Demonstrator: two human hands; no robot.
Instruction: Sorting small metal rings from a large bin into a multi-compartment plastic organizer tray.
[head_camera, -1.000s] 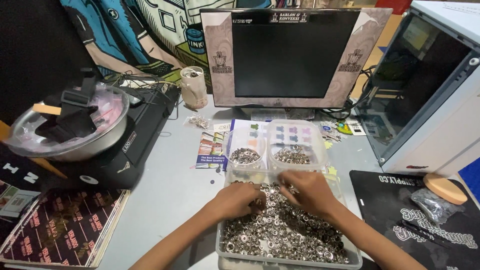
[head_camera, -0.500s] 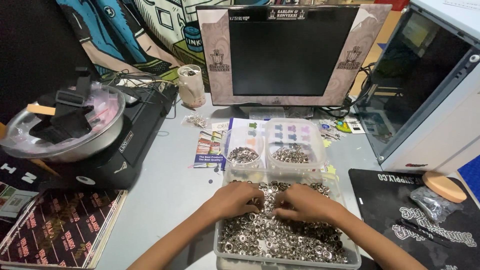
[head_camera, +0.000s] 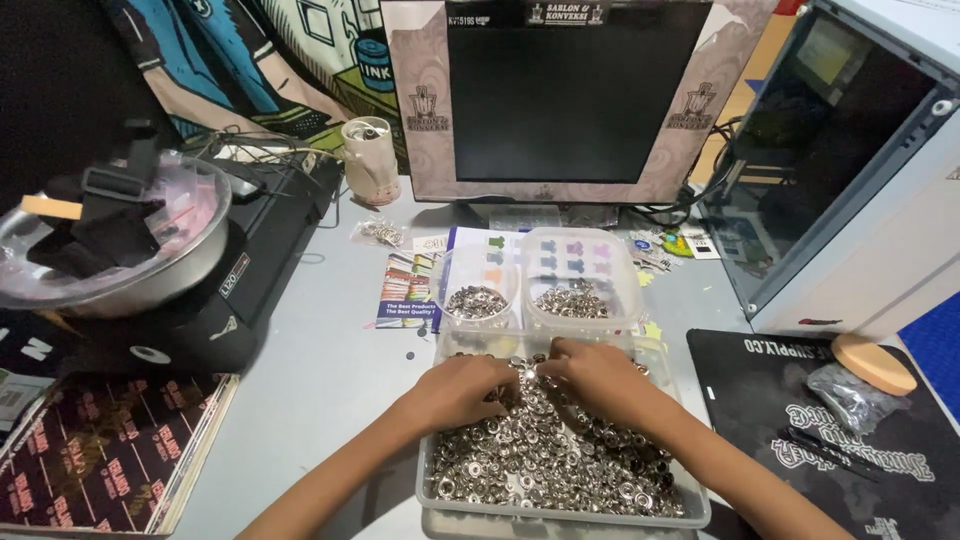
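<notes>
I see both hands low in the centre of the frame, buried in a clear plastic tray (head_camera: 690, 500) heaped with small shiny metal rings (head_camera: 540, 465). My left hand (head_camera: 462, 388) lies palm down with the fingers curled narrow into the pile, knuckles up; whether anything is pinched under them I cannot tell. My right hand (head_camera: 600, 375) is bent the same way, fingertips pressed into the rings just beside the left hand's, the two nearly touching at the tray's far end. What it grips, if anything, is hidden.

The rings are round, silvery and glossy, piled loose and thick across the tray.

Just above the tray, in mid-frame, stand two smaller clear tubs: the left tub (head_camera: 478, 300) holds a shallow layer of the same kind of metal pieces, the right tub (head_camera: 580, 298) a slightly fuller one. Under them lies a printed sheet (head_camera: 405, 290) with coloured shirt shapes and stripes.

At upper centre stands a dark monitor (head_camera: 570, 90) in a pale patterned frame. In the upper left a steel bowl (head_camera: 150, 270) sits on a black machine (head_camera: 255, 285). At lower right a black mat (head_camera: 800, 410) with white lettering carries a round tan disc (head_camera: 873, 363) and a crumpled clear bag (head_camera: 848, 395).
</notes>
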